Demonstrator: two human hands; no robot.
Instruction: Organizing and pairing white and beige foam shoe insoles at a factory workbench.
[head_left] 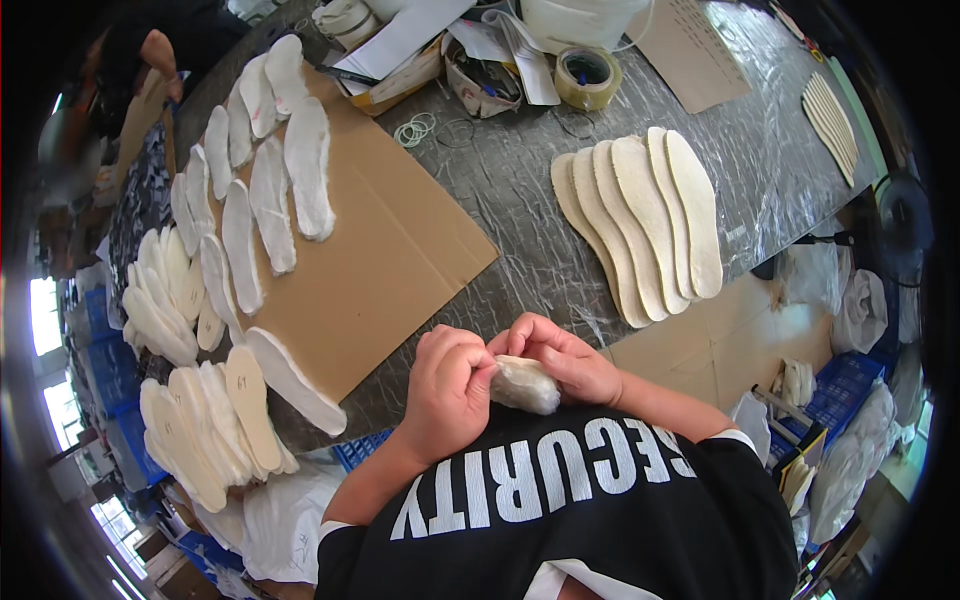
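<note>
Close to my chest, at the near edge of the table, both hands grip one fluffy cream insole [527, 386]. My left hand [450, 385] pinches its left end between thumb and fingers. On its other side my right hand [560, 358] is closed, with bent fingertips along the upper edge. The fleece side hangs downward, and much of the insole is folded or hidden by my hands. To the right on the table lies a fanned row of cream insoles [640, 225]. White fleecy insoles [270, 200] are spread over a brown cardboard sheet [400, 260] on the left.
Piles of insoles [205, 430] overhang the left table edge. At the back are a tape roll [588, 78], rubber bands [414, 130], a small bin of tools [482, 80] and papers. Blue crates [845, 395] and plastic bags stand on the floor at right. Someone's hand [160, 55] shows far left.
</note>
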